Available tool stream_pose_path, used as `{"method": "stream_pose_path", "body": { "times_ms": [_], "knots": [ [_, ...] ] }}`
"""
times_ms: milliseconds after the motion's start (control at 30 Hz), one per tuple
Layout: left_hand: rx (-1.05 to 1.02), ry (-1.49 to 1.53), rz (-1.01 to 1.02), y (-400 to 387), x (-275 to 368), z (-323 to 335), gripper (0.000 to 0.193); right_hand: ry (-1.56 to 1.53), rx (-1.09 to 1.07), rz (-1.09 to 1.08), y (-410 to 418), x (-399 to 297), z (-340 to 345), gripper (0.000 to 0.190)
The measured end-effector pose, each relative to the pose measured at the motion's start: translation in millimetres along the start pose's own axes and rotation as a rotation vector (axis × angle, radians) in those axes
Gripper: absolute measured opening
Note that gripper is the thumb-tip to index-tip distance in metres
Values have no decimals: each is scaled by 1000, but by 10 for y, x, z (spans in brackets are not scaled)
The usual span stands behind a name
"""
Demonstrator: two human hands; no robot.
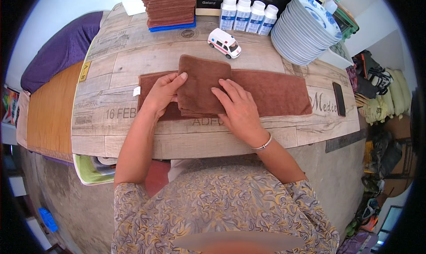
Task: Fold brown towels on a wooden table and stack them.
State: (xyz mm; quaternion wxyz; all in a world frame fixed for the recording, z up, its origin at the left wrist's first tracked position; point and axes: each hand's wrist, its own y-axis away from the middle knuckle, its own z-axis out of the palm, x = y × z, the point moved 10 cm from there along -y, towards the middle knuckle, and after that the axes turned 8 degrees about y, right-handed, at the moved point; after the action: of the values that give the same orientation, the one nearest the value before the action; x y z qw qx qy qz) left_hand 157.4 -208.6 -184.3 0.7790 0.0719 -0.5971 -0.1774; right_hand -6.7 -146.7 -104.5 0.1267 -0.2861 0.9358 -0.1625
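A brown cloth towel folded into a compact rectangle is held above the table. My left hand grips its left edge, thumb on top and fingers underneath. My right hand rests on the right side of the fold, its fingers spread over the fabric. Beneath it, a second brown towel lies as a long strip across the table, partly covered by the folded one and my left hand. A small white tag sticks out at the strip's left end.
Beyond the towels stand a stack of folded brown towels, a toy ambulance, several white bottles and a tall stack of plates. A black phone lies at the right of the wood-patterned table. A wooden bench adjoins on the left.
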Motion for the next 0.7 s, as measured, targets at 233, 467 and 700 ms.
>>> {"method": "stream_pose_path", "body": {
  "times_ms": [233, 467, 700],
  "knots": [
    [13, -112, -12, -19, -4, -45, 34, 61, 76, 61, 37, 224, -60, 49],
    [56, -220, 73, -5, 104, -30, 75, -133, -98, 204, 199, 497, 21, 57],
    [61, -202, 70, -31, 82, -66, 86, -1293, -352, 875, 318, 857, 591, 62]
  ]
}}
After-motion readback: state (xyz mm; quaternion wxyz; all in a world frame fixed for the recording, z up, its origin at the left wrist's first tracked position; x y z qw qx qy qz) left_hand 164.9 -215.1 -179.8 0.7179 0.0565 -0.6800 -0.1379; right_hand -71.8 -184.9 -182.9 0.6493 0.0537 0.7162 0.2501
